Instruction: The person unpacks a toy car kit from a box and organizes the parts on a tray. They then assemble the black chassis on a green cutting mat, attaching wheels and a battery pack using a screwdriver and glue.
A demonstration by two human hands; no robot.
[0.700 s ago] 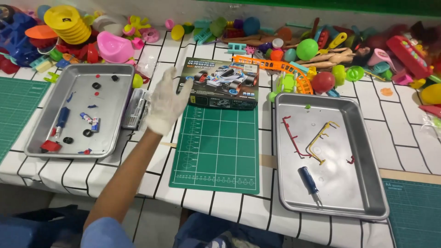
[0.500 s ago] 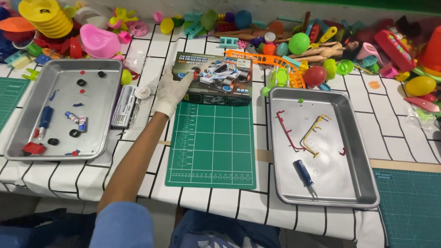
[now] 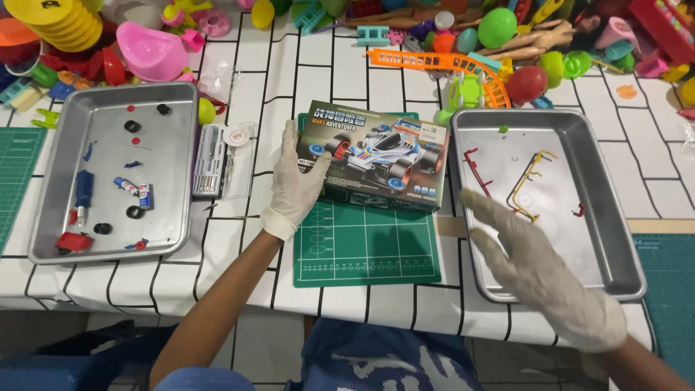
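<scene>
- White tiled table [image 3: 239,65] spreads before us, its far edge heaped with bright plastic toys [image 3: 507,29].
- We see two metal trays, the left tray [image 3: 181,108] holding small parts, the right tray [image 3: 622,239] thin plastic frames.
- Our toy car box [image 3: 380,156] lies on the green cutting mat [image 3: 365,246], between the trays.
- Our gloved left hand [image 3: 293,185] grasps the box's left end.
- Our gloved right hand [image 3: 539,271] hovers over the right tray, fingers spread, holding nothing.

Toy workshop: cutting mat [image 3: 365,250], trays [image 3: 181,98]
</scene>
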